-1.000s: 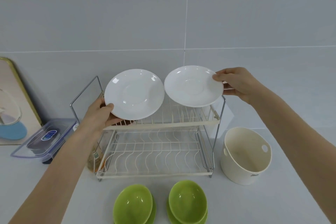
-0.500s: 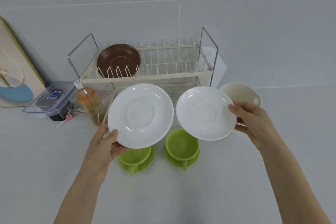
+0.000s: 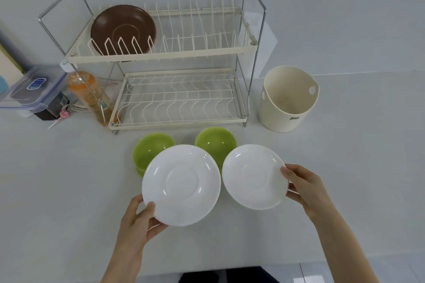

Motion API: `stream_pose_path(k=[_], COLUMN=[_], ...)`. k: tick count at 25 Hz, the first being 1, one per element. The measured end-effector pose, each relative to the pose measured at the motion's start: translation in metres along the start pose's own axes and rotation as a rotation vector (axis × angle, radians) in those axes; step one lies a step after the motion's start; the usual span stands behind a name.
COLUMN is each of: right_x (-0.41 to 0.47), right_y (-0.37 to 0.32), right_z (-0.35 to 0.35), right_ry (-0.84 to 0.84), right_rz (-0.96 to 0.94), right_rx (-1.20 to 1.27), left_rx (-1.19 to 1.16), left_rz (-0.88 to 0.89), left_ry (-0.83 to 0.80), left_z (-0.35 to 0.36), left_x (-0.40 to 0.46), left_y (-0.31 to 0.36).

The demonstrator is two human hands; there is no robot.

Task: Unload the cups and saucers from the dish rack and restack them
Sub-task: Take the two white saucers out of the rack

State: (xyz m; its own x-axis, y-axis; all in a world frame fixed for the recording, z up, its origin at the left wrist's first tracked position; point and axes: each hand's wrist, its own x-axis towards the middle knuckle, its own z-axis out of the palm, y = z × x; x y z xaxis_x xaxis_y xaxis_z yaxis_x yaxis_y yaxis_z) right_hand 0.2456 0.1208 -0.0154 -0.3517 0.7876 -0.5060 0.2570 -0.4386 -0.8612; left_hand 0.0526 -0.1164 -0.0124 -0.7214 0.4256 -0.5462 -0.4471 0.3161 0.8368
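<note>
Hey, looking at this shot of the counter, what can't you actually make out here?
- Head view: the two green cups are partly covered by the left white saucer and right white saucer; what lies under the cups is hidden.
- The brown saucer in the dish rack: its lower edge is behind the rail.
- The cream tub: its small logo is unreadable.
- The left edge cuts off the lidded container.

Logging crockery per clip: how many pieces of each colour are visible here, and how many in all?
White saucers: 2, one in the left hand at, one in the right hand at.
Green cups: 2, on the counter at and.
Brown saucer: 1, upright in the dish rack's top tier.
Total: 5.
</note>
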Motion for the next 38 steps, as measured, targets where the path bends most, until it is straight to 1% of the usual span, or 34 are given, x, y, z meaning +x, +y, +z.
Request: stream_pose_path(k=[6,16,18,21,24,28,30,32,35,38], right_x=[0.007,0.016,0.016,0.017,0.017,0.014,0.013,0.012,0.009,0.003], right_y=[0.028,0.045,0.046,0.047,0.048,0.050,0.048,0.043,0.027,-0.002], right_z=[-0.004,0.003,0.002,0.003,0.006,0.009,0.010,0.012,0.018,0.031], right_ry=[0.035,0.070,0.082,0.102,0.093,0.133,0.152,0.151,0.094,-0.012], right_rz=[0.107,0.158,0.150,0.103,0.043,-0.034,-0.072,-0.113,-0.213,-0.335], right_rx=[-0.018,-0.071,-0.094,-0.237,-0.427,-0.583,-0.678,-0.696,-0.749,-0.792], left_rx=[0.013,0.070,0.111,0.238,0.373,0.484,0.626,0.782,0.895,0.896], left_rz=[-0.132,-0.166,-0.156,-0.106,-0.042,0.012,0.040,0.072,0.159,0.260], left_ry=[0.012,0.033,0.064,0.140,0.142,0.148,0.147,0.135,0.160,0.198], left_z=[-0.003,0.006,0.008,0.012,0.014,0.014,0.012,0.011,0.010,0.011], left_x=[-0.007,0.005,0.010,0.021,0.024,0.024,0.027,0.028,0.025,0.021], left_y=[-0.032,-0.041,-0.040,-0.040,-0.038,-0.033,-0.032,-0.029,-0.015,0.013])
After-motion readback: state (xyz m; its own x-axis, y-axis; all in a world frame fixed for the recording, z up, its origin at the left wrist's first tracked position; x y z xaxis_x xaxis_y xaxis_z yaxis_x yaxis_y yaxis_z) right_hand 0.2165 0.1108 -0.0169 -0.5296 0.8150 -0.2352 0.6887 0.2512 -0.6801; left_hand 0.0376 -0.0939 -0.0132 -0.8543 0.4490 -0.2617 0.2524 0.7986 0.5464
